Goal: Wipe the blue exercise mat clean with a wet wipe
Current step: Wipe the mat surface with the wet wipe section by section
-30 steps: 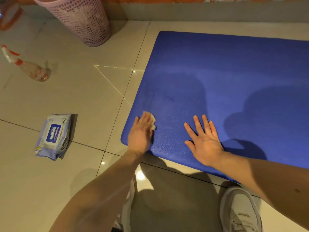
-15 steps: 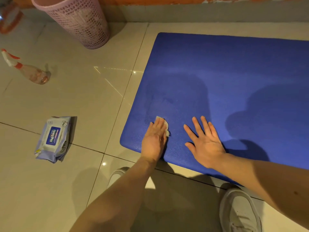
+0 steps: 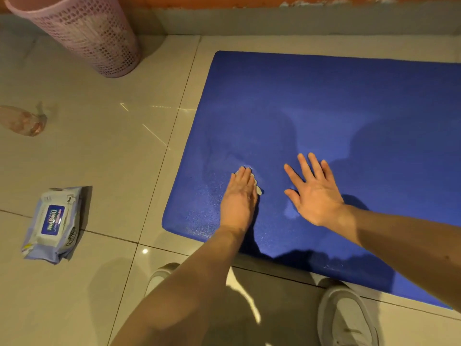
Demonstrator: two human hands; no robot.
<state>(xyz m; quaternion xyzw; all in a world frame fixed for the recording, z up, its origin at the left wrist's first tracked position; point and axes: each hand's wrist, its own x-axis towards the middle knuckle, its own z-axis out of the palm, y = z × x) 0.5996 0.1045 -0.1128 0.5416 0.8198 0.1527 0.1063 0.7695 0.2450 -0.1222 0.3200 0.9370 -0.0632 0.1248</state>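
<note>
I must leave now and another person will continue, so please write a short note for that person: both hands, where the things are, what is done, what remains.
Left hand: flat, fingers straight, pressing the wet wipe onto the blue mat near its near-left corner.
Right hand: flat and spread on the mat beside the left hand, holding nothing.
Pack of wipes: on the floor tiles, left of the mat.
Done: the near-left area glistens, so it looks wiped.
Left: the far side and the right part look dry and probably need wiping.

Glossy tiled floor [image 3: 104, 151], grey skirting [image 3: 299, 21]
</note>
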